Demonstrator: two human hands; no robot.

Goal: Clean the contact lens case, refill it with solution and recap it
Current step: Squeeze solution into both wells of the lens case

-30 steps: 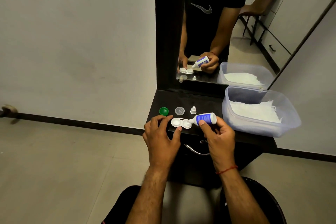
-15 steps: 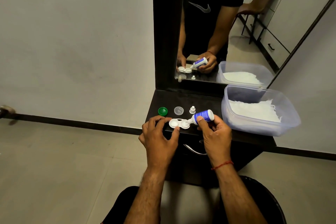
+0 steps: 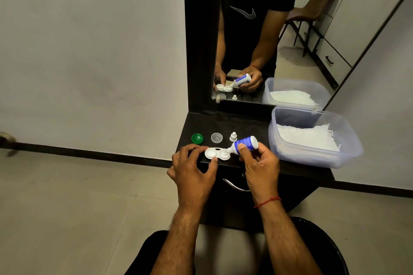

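Contact lens case (image 3: 218,153): white, twin wells, both uncapped. It sits at the front edge of the dark vanity top (image 3: 245,125); I can't tell whether it rests there or is held just clear.

Left hand (image 3: 192,169): grips the case at its left well, thumb on the near rim, fingers curled round the far left side.

Right hand (image 3: 261,167): just right of the case, wrapped round the solution bottle (image 3: 244,143). The bottle is blue-labelled and tipped leftward, its nozzle over the case's right well. A red thread (image 3: 268,201) circles the wrist.

Behind the case, in a row left to right: green cap (image 3: 197,138), clear cap (image 3: 216,137), white nozzle cap (image 3: 233,136).

To the right: plastic tub (image 3: 312,158), translucent, holding white tissue (image 3: 308,138).

At the back: mirror (image 3: 245,29), reflecting hands, case and bottle.
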